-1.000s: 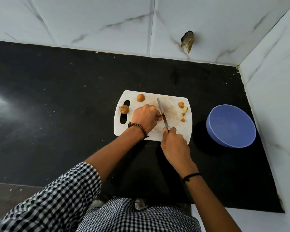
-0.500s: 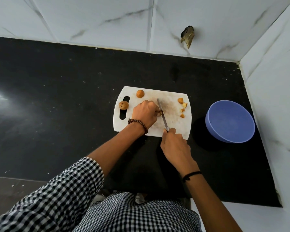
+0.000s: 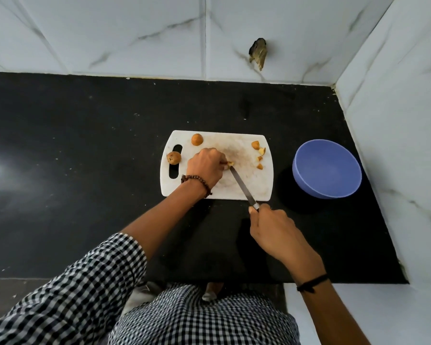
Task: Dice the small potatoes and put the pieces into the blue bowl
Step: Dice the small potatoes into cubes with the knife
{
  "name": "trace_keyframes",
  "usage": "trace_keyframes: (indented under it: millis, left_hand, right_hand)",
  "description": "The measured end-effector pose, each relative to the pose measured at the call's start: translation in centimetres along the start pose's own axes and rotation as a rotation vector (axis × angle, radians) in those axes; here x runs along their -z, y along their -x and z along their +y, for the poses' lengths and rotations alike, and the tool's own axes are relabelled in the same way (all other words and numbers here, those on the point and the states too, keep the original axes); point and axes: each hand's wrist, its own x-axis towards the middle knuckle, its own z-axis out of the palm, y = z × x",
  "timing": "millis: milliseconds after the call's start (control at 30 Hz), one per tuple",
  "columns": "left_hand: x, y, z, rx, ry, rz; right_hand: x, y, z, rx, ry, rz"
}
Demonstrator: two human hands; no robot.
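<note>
Can make out only a sliver of the potato piece (image 3: pixel 229 163) past the left grip (image 3: pixel 205 168), with the rest buried under curled fingers. Cannot tell where the tip of the knife (image 3: pixel 241 186) ends against that piece. Cannot see the handle, swallowed by the right grip (image 3: pixel 271 227) bar a pale stub at the thumb. Lose part of the cutting board (image 3: pixel 246 148) beneath the left wrist. Cannot name the dark lump (image 3: pixel 258 54) on the tiled wall. Lose the surface (image 3: pixel 85 145) at the left edge, and the checked sleeve (image 3: pixel 85 295) and right forearm at the bottom edge.
</note>
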Motion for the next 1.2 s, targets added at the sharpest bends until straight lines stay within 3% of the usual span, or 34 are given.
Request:
trace_keyframes:
  millis: [400, 633, 767, 1000, 1200]
  left_hand:
    - [-0.2, -0.2, 1.4, 0.017, -0.008, -0.033]
    - [0.5, -1.3, 0.8, -0.273, -0.047, -0.147]
    - [0.8, -1.3, 0.0, -0.323, -0.020, -0.156]
    - [0.0, -0.2, 0.3, -0.078, 0.150, 0.077]
    - [-0.8, -0.2, 1.6, 0.178, 0.275, 0.091]
  right_hand:
    - [0.9, 0.5, 2.1, -0.083, -0.380, 0.003]
    - [-0.1, -0.5, 2.5, -0.110, -0.528, 0.040]
    - [-1.2, -1.4, 2.4, -0.091, -0.580, 0.073]
    - [-2.9, -3.2, 2.1, -0.119, -0.637, 0.090]
    - [-3.3, -3.6, 1.8, -0.089, -0.632, 0.126]
